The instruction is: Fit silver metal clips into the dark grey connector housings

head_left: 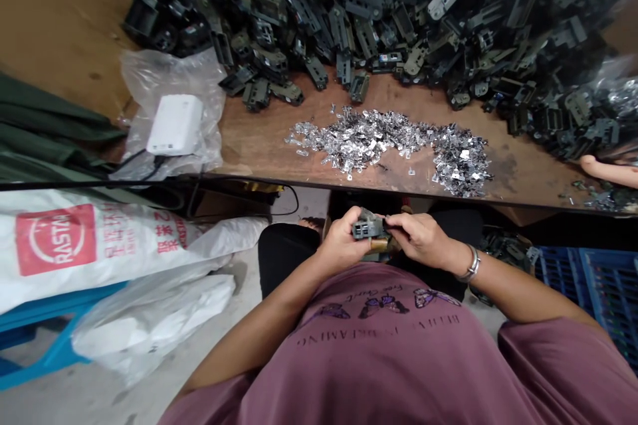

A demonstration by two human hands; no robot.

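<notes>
Left hand (343, 240) and right hand (417, 238), fingers (401, 224) clenched on a dark plastic housing (367, 227), above the lap; wooden tabletop (259, 156) beyond bears heaped housings (349, 13) and silvery metal clips (359, 139).

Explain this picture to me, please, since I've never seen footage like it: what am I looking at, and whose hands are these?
This is one picture from a camera worn on a person's head, looking forward and down, so the maroon T-shirt at the bottom is on the wearer's own chest. There is no machine here, just two bare hands. The left hand and right hand together hold a small dark plastic part above the lap. Beyond them, a wooden table carries a heap of similar dark parts and a pile of small silver metal pieces. At the table's right end, another person's arm comes into view.
</notes>
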